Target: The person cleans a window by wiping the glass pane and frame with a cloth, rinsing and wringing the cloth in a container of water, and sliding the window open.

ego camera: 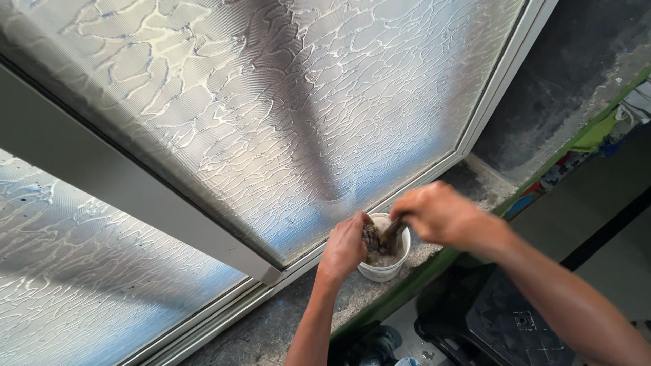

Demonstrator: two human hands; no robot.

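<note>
Big textured glass window (271,108) in a pale frame (135,196) fills most of the view. Below it runs a gritty grey sill (271,325), and a small white tub (388,270) sits on it, right by the frame and handy. Left hand (344,247) and right hand (434,215) both pinch a dark wet rag (381,238) over the tub, probably so drips land inside. No labels I can make out.

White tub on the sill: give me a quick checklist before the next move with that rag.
1. White tub upright on the stone sill: ok.
2. Tub clear of the sill's outer edge: not ok, it sits close.
3. Left hand and right hand both on the dark wet rag: ok.
4. Rag over the tub: ok.
5. Liquid level in the tub: cannot tell.
6. Textured glass pane unobstructed: ok.
</note>
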